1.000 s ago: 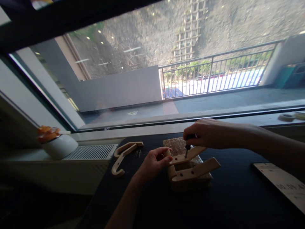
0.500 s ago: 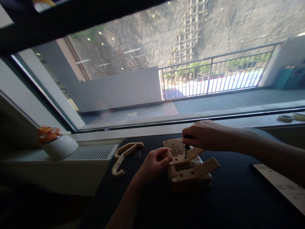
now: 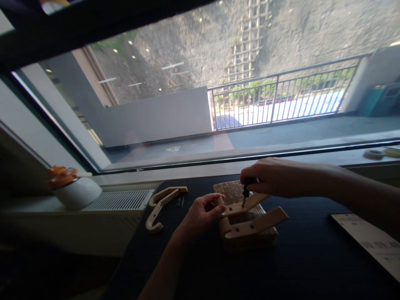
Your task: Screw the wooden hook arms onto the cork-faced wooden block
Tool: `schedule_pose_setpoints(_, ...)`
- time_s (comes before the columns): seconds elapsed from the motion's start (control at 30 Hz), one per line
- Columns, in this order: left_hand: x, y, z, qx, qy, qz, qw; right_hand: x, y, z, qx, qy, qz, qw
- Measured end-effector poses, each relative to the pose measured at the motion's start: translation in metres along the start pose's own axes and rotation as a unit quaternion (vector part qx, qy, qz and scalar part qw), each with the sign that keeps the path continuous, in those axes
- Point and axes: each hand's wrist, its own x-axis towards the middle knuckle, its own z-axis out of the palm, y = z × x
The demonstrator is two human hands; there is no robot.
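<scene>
Handle of the screwdriver (image 3: 249,186) has been brought into fuller view below the fingers since half a second ago; its tip has been kept at the same spot on the wooden hook (image 3: 255,202). That hook is laid across the brown wrapped block (image 3: 226,188), between the two hands. The handle is grasped from above by the right hand (image 3: 267,176), whose forearm is extended in from the right. The hook's curved end is pinched by thumb and fingers of the left hand (image 3: 201,212), forearm angled up from below. A second hook (image 3: 262,223) is set on the block, nearer than the held one. Left of the left hand, two loose hooks (image 3: 157,212) and some screws (image 3: 180,202) are placed on the dark table (image 3: 200,271). A phone (image 3: 367,239), below the right forearm, is partly covered by it.
</scene>
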Motion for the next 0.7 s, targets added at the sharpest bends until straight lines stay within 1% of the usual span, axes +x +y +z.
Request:
schedule_pose_setpoints(0.1, 0.0003, -0.0009, 0.0003, 0.007, 0.003, 0.002, 1.0, 0.0014, -0.0033, 0.0011, -0.013, 0.003, 0.008, 1.0)
schedule_pose_setpoints(0.27, 0.0008, -0.0018, 0.0006, 0.013, 0.005, 0.003, 1.0, 0.0061, -0.0056, 0.0077, -0.083, 0.025, 0.036, 0.996)
schedule_pose_setpoints(0.4, 0.0004, -0.0005, 0.0005, 0.005, 0.006, 0.004, 1.0, 0.0075, -0.0083, 0.0094, -0.11, 0.031, 0.051, 0.992)
schedule_pose_setpoints(0.47, -0.0002, 0.0009, 0.0004, -0.002, 0.003, 0.007, 1.0, 0.0064, -0.0089, 0.0082, -0.103, 0.035, 0.045, 0.993)
schedule_pose_setpoints(0.6, -0.0013, 0.0035, 0.0006, 0.004, -0.001, 0.006, 1.0, 0.003, -0.0075, 0.0069, -0.06, 0.032, -0.006, 0.998)
schedule_pose_setpoints(0.63, -0.0015, 0.004, 0.0007, 0.007, -0.001, 0.005, 1.0, 0.0026, -0.0071, 0.0073, -0.058, 0.031, -0.011, 0.998)
schedule_pose_setpoints(0.7, -0.0018, 0.005, 0.0007, 0.012, -0.001, 0.006, 1.0, 0.0024, -0.0069, 0.0092, -0.067, 0.035, 0.001, 0.997)
